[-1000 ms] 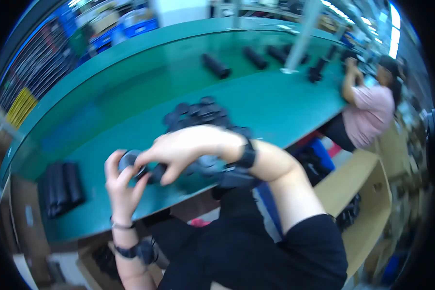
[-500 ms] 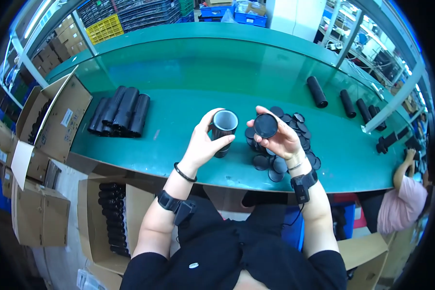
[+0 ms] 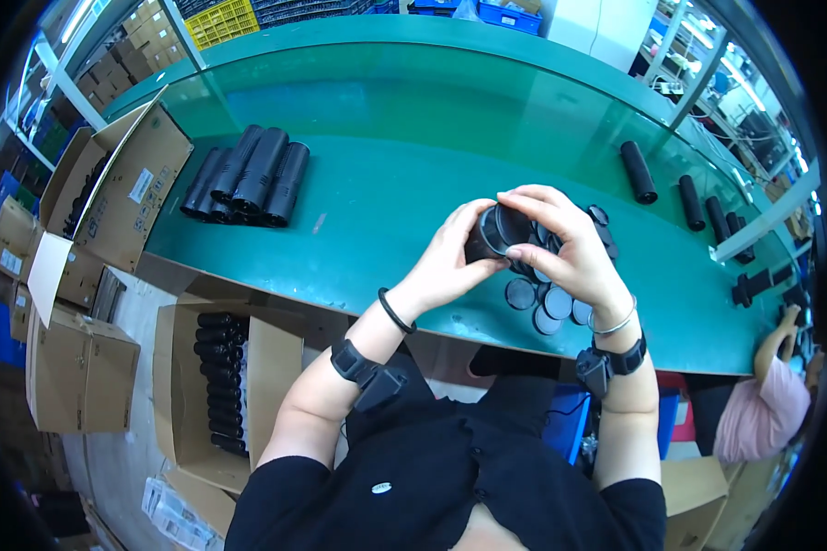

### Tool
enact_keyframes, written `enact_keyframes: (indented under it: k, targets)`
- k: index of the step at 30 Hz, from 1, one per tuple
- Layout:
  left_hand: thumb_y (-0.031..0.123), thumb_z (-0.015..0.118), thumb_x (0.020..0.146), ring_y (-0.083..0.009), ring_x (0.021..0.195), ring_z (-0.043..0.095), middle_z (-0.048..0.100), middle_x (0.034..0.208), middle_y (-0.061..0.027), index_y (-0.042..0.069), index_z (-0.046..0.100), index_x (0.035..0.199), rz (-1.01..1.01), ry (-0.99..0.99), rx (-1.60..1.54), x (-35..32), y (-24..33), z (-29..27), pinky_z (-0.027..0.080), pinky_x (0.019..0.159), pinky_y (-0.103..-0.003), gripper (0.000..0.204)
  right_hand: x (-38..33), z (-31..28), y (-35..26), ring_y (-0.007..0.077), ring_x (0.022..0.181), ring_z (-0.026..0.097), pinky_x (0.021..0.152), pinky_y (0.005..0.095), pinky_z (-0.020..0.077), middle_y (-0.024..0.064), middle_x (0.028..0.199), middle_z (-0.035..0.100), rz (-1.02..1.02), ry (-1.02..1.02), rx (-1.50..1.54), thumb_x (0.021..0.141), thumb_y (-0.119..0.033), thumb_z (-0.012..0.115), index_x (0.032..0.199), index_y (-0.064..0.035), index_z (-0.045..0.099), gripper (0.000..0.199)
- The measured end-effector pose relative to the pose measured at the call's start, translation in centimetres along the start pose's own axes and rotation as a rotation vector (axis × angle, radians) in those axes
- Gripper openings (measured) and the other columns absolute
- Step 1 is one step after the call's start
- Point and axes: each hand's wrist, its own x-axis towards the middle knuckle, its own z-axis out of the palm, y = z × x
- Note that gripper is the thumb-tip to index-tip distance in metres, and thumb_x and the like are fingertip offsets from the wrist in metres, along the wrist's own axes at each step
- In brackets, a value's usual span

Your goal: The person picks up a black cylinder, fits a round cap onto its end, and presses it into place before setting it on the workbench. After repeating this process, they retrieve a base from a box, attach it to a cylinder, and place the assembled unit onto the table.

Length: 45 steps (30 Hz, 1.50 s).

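Note:
My left hand [image 3: 443,264] is wrapped round a short black tube [image 3: 478,246], which leans with its mouth to the right. Fingers and thumb of my right hand [image 3: 574,246] grip the edge of a round black cap [image 3: 508,227] at that mouth. Whether the cap sits fully on the tube, I cannot tell. Below and behind my right hand lies a loose pile of round black caps [image 3: 548,320] on the green table [image 3: 386,184], partly hidden by the hand.
At the left, several black tubes [image 3: 265,174] are stacked beside an open cardboard box [image 3: 170,156]. Another box [image 3: 271,376] with black tubes stands below the table edge. More tubes [image 3: 638,173] lie at the far right, near a metal post and a co-worker in a pink top [image 3: 764,409].
My hands have come together: the tube has moved right and tilted, and the cap has met its mouth. The view has shifted slightly.

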Motion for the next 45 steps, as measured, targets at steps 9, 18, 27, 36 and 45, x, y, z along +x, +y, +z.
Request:
enact_keyframes:
  k: [9,18,27,36,45]
  targets:
    - [0.061,0.067,0.083,-0.0343,0.130,0.041,0.045,0.135,-0.0173,0.004,0.037,0.141,0.049,-0.025,0.273,-0.3,1.7,1.5,0.027,0.111,-0.046,0.087,-2.0,0.6,0.3,0.0298,0.116,0.061,0.100,0.0369,0.0479,0.0147,0.123,0.065,0.067,0.049,-0.099,0.066,0.002,0.078,0.122,-0.0032,0.066,0.057]
    - [0.049,0.059,0.094,-0.0316,0.124,0.045,0.048,0.132,-0.0151,0.005,0.042,0.137,0.046,0.004,0.307,-0.3,1.7,2.4,0.029,0.107,-0.045,0.063,-2.5,0.5,-0.4,0.0294,0.113,0.063,0.097,0.0357,0.0493,0.0143,0.121,0.065,0.104,0.065,-0.207,0.066,0.003,0.077,0.120,-0.0039,0.068,0.055]
    - [0.042,0.063,0.092,-0.0330,0.121,0.047,0.050,0.126,-0.0165,0.003,0.045,0.132,0.051,-0.002,0.262,0.1,1.8,2.6,0.031,0.104,-0.045,0.059,-2.3,0.4,-1.4,0.0286,0.107,0.063,0.093,0.0353,0.0516,0.0131,0.119,0.062,0.121,0.008,-0.320,0.069,0.003,0.076,0.120,-0.0015,0.067,0.051]
    - [0.042,0.064,0.091,-0.0319,0.121,0.047,0.051,0.126,-0.0149,0.005,0.046,0.130,0.052,0.015,0.226,-0.1,2.0,2.2,0.031,0.104,-0.045,0.057,-2.4,0.4,-0.6,0.0283,0.109,0.062,0.092,0.0348,0.0514,0.0123,0.120,0.063,0.110,0.014,-0.253,0.069,0.002,0.077,0.119,-0.0017,0.067,0.051]
    - [0.043,0.064,0.091,-0.0319,0.119,0.048,0.051,0.124,-0.0150,0.005,0.046,0.130,0.054,0.014,0.239,0.0,1.6,2.2,0.032,0.103,-0.045,0.057,-2.2,0.6,-1.0,0.0279,0.109,0.062,0.092,0.0346,0.0515,0.0121,0.119,0.063,0.099,0.000,-0.284,0.068,0.002,0.076,0.120,-0.0020,0.067,0.053]
